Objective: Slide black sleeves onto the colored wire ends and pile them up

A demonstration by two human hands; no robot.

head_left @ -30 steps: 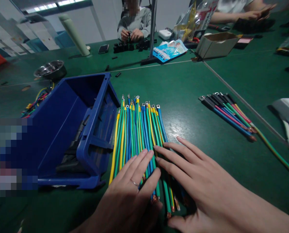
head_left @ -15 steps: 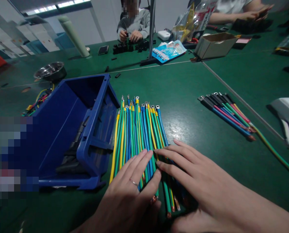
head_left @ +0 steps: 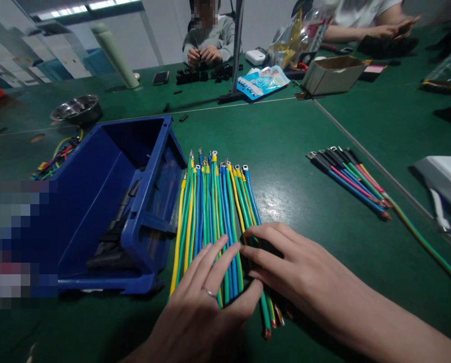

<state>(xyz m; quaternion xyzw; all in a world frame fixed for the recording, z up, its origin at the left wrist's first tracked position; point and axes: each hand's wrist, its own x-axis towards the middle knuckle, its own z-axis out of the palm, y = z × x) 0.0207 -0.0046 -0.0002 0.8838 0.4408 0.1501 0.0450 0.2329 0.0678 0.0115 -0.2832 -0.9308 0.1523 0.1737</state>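
Observation:
Lug-ended cables [head_left: 207, 212] in green, yellow and blue lie side by side on the table, metal terminals at the far end and some bare copper showing at the near end. Across their lower middle rests my left hand [head_left: 214, 297], a ring on one finger, its fingers stretched out and apart. My right hand [head_left: 289, 257] bends over the rightmost cables, fingertips touching them with gaps between the fingers. Both hands' fingertips nearly meet. A narrow gap separates the rightmost cables from the others. My hands hide parts of the cables.
Left of the cables stands a blue bin [head_left: 150, 222] holding black pieces [head_left: 115, 242]. Black-sleeved cables [head_left: 350, 176] lie to the right, near a white object [head_left: 447, 176]. Farther back are a metal bowl [head_left: 77, 108], a cardboard box [head_left: 333, 78], a metal pole [head_left: 236, 50] and two people working.
My right hand has drawn in, its fingers more bent. The gap between the rightmost cables and the rest has widened. My left thumb has moved right, over the cables.

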